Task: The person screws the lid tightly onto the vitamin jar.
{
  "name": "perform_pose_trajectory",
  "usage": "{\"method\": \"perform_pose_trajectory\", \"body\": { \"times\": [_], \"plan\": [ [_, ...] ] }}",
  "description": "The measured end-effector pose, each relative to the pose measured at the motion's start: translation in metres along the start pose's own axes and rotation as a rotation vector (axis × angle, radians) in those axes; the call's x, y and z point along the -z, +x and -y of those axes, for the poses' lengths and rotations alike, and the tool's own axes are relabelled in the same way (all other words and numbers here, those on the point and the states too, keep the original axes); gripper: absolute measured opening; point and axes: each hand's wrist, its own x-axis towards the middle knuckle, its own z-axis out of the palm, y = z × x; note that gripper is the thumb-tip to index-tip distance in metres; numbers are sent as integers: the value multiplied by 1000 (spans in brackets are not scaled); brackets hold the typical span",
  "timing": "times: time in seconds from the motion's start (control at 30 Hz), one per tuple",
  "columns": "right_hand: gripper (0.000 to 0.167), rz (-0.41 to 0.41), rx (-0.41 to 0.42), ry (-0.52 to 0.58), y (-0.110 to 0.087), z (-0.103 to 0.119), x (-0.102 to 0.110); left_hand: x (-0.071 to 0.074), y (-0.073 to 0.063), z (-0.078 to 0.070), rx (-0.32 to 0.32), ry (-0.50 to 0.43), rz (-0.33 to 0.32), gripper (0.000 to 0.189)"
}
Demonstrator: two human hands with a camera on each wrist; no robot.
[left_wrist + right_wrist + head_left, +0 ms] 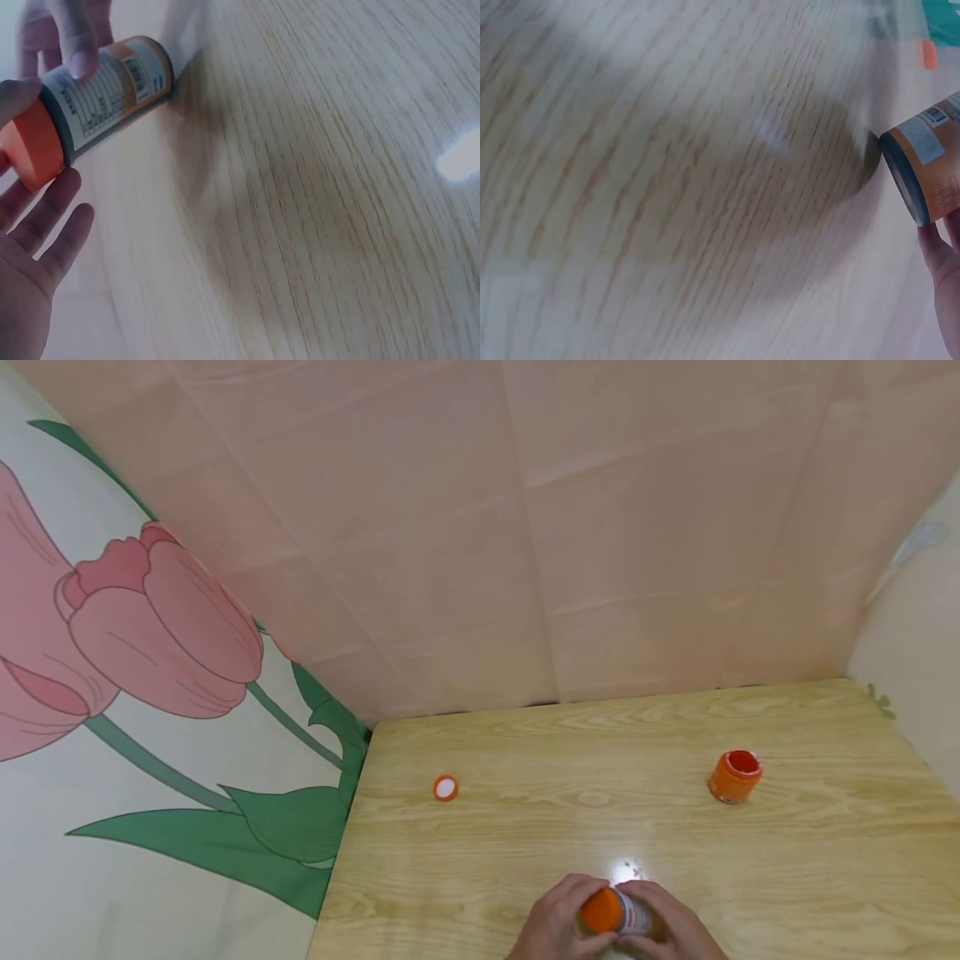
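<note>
A cylindrical bottle (112, 90) with a printed white and orange label is held tilted close over the table's near side. Its orange cap (602, 911) sits on the end toward my left hand. My left hand (557, 922) grips that cap between thumb and fingers, seen at the left edge of the left wrist view. Around the bottle's body my right hand (672, 920) holds from the other side, one finger lying on the label. The right wrist view shows the bottle's dark bottom end and part of the right hand (943, 274) beneath it.
An uncovered orange jar (729, 783), red inside, stands at the right of the wooden table (555, 760). Toward the left lies a small orange lid (446, 788) with its white inner side up. Behind the table hangs a pinkish cloth (450, 568); a tulip-printed covering (172, 618) borders the left.
</note>
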Motion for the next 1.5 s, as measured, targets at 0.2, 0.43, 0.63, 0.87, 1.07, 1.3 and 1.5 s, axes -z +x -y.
{"method": "perform_pose_trajectory", "body": {
  "times": [0.2, 0.43, 0.63, 0.87, 1.07, 1.3, 1.5],
  "plan": [
    [60, -71, 8, -21, -2, 2, -3, -4, -2, 0, -8, 10, -38, 63],
    [65, -284, 276, -61, 0, -14, -12, -3, -4, 0, 13, 47, -97, 63],
    [65, -338, 471, -39, 4, -27, -14, -1, -8, 3, -1, 92, -187, 64],
    [70, -332, 424, -41, 0, -26, -13, -1, -17, 12, -23, 136, -305, 63],
    [69, -341, 379, -64, -3, -26, -12, 6, -31, 19, 80, 134, -326, 59],
    [69, -356, 378, -91, -4, -30, -9, 21, -45, 21, 289, 79, -274, 53],
    [68, -359, 366, -82, -4, -31, -8, 29, -53, 25, 437, 75, -263, 44]
  ]
}}
